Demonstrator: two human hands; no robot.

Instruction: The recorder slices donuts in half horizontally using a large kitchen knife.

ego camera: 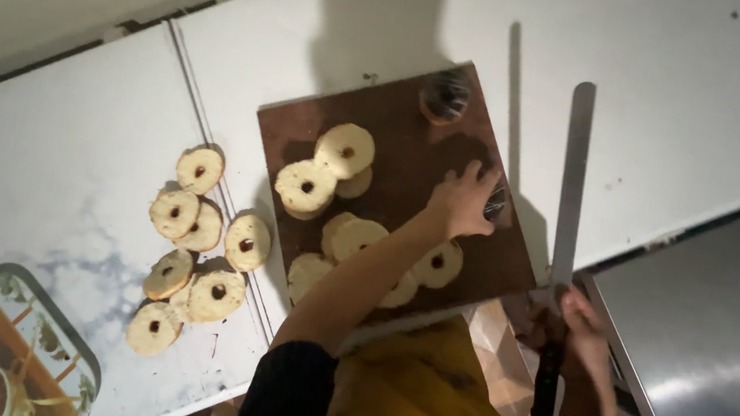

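Left hand (464,199): we close our fingers on a dark glazed doughnut (496,202) at the brown board (414,131).
Right hand (578,320): we grip the long knife (570,200).
Done: halved rings (194,254) lie piled on the white counter (60,142).
Left: another dark doughnut (445,96) sits uncut.

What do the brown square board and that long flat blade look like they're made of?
The brown square board looks like wood or pressed board: matte, with uneven darker stains, though it could be coated. The long flat blade looks like metal, a smooth pale grey with a dull sheen. Its dark handle, in the right hand, could be plastic or wood; too dim to tell.
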